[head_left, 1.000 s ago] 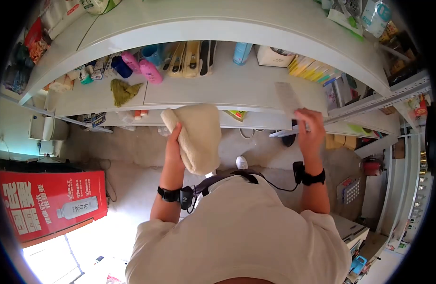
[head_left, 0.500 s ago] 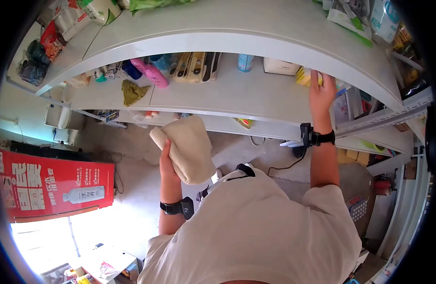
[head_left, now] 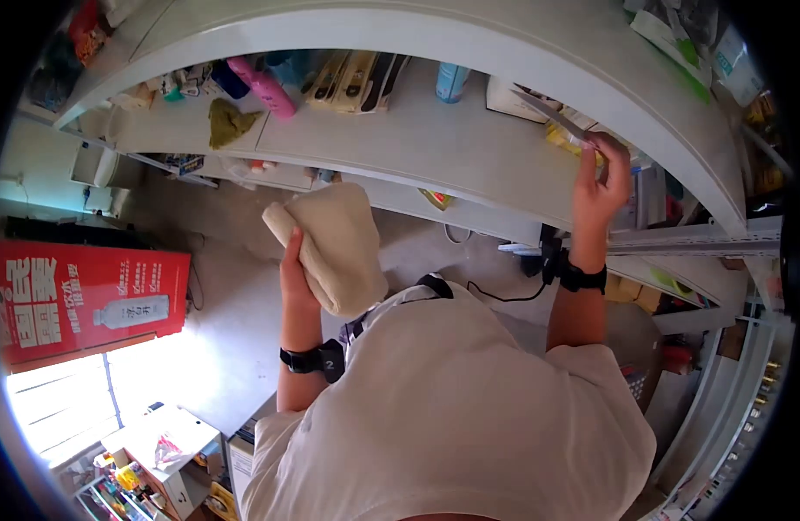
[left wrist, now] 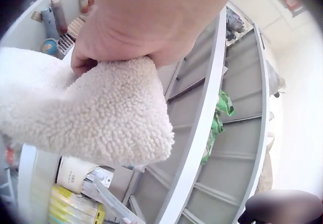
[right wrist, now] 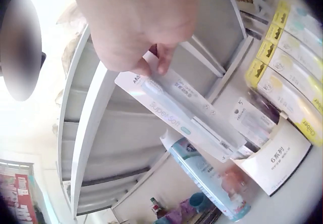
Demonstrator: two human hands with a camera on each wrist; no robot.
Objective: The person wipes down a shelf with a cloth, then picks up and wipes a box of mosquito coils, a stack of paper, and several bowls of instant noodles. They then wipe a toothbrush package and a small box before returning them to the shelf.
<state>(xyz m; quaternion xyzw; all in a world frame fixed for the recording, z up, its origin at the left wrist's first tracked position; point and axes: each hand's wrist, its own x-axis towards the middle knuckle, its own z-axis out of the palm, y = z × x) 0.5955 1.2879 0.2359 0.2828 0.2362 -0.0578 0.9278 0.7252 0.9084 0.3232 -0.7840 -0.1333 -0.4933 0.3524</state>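
Note:
In the head view my left hand (head_left: 297,278) grips a folded cream fleecy cloth (head_left: 339,247), thumb on top, in front of the shelves. The left wrist view shows the cloth's curly pile close up. My right hand (head_left: 604,178) pinches one end of a packaged toothbrush (right wrist: 181,110) printed "Super Soft", between thumb and fingers. Its far end slants down to the rim of an open white box (right wrist: 277,156) on the shelf. Another toothbrush pack (right wrist: 252,120) stands in that box. Yellow-ended packs (right wrist: 287,72) lie in a row beside it.
A light blue can (right wrist: 207,178) stands left of the box. Farther left on the shelf (head_left: 348,148) are a pink bottle (head_left: 265,87) and an olive cloth (head_left: 231,123). The upper shelf's white edge (head_left: 400,35) overhangs. A red printed box (head_left: 87,300) stands at left.
My right hand reached from in front of the shelf to the yellow packs, then drew back slightly; the toothbrush pack now points toward the white box. My left hand shifted slightly left with the cloth.

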